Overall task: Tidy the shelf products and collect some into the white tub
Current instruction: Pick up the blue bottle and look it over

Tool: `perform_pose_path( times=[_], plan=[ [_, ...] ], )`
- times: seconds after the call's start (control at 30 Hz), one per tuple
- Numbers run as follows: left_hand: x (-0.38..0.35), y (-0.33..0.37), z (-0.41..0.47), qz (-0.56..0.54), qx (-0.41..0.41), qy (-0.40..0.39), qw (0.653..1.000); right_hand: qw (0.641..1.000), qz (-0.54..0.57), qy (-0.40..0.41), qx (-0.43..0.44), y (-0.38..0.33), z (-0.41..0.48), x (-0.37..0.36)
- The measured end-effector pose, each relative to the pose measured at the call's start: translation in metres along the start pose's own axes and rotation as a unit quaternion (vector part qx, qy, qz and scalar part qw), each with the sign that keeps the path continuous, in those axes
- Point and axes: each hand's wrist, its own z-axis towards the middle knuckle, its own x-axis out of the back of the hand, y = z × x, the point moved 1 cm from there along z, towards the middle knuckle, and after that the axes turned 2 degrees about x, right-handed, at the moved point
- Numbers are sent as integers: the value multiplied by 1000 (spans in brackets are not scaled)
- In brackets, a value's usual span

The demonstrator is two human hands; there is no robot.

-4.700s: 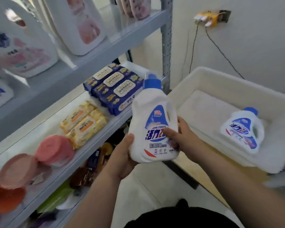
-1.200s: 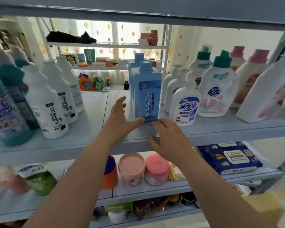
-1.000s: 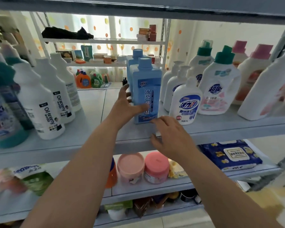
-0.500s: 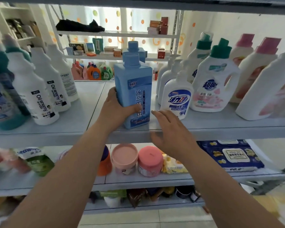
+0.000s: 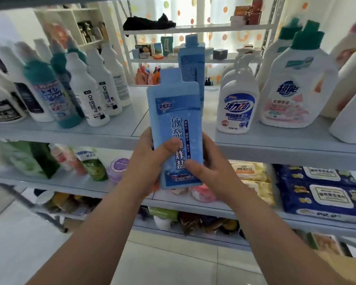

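Fingers of the left hand and right hand curl round the lower half of a blue bottle, held upright before the front edge of the grey shelf. A second blue bottle stands farther back on it. Pale floor tiles lie below; another rack stands behind.

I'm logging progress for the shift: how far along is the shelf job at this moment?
Done: one blue bottle is off the shelf. In hand: left hand and right hand both grip it upright. Left: getting it to the white tub, which is out of view, so its contents cannot be judged; a second blue bottle stands on the shelf.
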Motion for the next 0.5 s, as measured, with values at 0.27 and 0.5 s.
perform_pose_path(
  times=[0.27, 0.5],
  plan=[
    [4, -48, -58, -32, 83, 17, 996, 976, 185, -27, -109, 19, -41, -28],
    [17, -84, -69, -61, 144, 42, 987, 979, 141, 10, -149, 45, -65, -41]
  ],
)
